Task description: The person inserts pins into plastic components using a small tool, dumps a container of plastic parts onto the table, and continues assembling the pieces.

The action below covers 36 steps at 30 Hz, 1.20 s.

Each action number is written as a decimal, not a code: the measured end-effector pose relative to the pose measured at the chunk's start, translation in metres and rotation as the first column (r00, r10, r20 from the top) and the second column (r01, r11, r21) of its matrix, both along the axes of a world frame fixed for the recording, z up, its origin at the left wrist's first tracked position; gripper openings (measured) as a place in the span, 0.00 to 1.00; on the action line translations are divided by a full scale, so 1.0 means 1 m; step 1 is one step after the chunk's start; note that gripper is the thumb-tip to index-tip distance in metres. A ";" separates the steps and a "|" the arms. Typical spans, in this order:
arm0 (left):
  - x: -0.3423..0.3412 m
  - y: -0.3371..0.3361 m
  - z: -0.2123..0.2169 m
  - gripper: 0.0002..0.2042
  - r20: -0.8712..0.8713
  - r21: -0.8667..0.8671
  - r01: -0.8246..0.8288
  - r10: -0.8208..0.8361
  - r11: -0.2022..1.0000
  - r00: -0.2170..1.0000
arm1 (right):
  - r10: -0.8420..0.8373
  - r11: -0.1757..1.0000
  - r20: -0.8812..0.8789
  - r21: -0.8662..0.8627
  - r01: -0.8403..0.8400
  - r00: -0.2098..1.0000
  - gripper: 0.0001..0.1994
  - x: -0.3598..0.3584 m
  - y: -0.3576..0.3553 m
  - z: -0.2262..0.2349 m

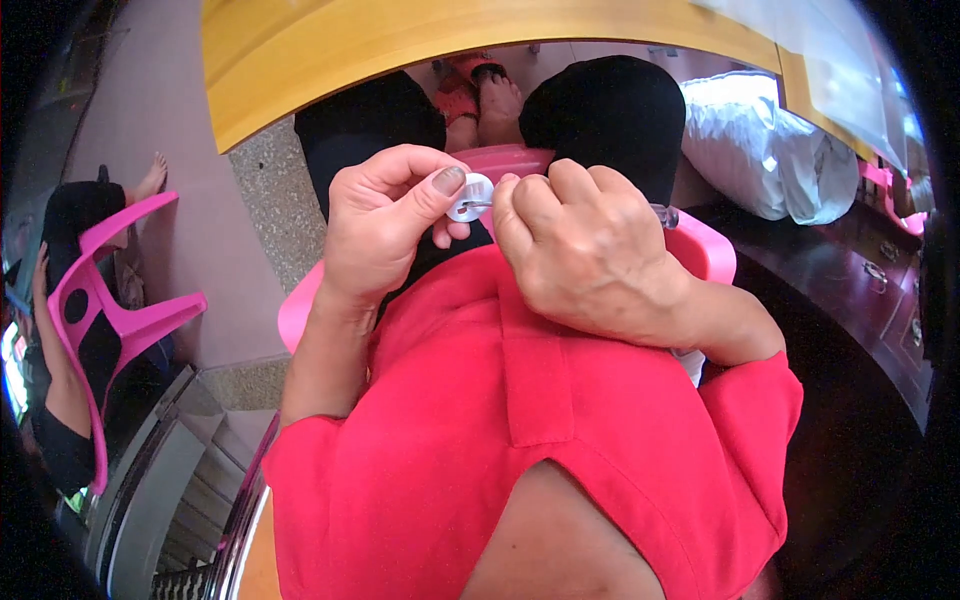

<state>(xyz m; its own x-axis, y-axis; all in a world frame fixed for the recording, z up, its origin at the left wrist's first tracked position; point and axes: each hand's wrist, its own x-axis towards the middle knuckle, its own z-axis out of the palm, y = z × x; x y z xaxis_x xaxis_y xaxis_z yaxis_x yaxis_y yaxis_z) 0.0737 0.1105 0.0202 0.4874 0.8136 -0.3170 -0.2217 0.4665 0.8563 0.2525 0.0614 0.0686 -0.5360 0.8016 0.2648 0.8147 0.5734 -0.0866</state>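
White disc (476,190): one, small, pinched between thumb and finger of my left grip (385,215), before me. Slim metal tool (667,215): one, closed within my right grip (590,240), tip at the disc (best kept steady, pressure light).

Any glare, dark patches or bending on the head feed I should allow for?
Head view: the yellow table edge bows strongly, the dark furniture at right sinks into shadow, and a patch at the far-left rim is blown out; head view: the white disc in the left hand is too small for fine detail.
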 end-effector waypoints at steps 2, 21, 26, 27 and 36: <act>0.000 0.000 0.001 0.06 -0.029 0.010 0.003 -0.002 1.000 1.000 | 0.032 0.991 0.089 -0.130 -0.020 0.996 0.13 0.001 0.001 0.003; 0.012 0.062 0.059 0.07 -0.280 0.505 -0.165 0.342 0.847 0.897 | -0.252 0.956 -0.205 -0.203 0.211 0.946 0.08 0.054 0.008 -0.018; 0.018 0.210 0.139 0.10 -0.095 0.883 -0.254 0.680 0.395 0.727 | -0.166 0.924 -0.137 -0.368 0.105 0.977 0.06 0.057 0.004 -0.038; 0.019 0.237 0.152 0.11 -0.123 0.906 -0.209 0.702 0.368 0.701 | -0.167 0.926 -0.138 -0.363 0.107 0.976 0.06 0.054 0.003 -0.038; 0.151 0.222 0.118 0.21 -0.266 0.892 0.060 0.414 0.448 0.871 | -0.214 0.927 -0.199 -0.351 0.134 0.956 0.06 0.067 0.000 -0.043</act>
<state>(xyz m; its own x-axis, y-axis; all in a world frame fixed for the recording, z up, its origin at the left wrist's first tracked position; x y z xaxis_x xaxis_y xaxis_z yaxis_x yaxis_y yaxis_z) 0.2245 0.3328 0.1383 0.3181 0.8176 0.4799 0.2528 -0.5610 0.7883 0.3200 0.0618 0.0251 -0.3366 0.9392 0.0672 0.8336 0.3304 -0.4427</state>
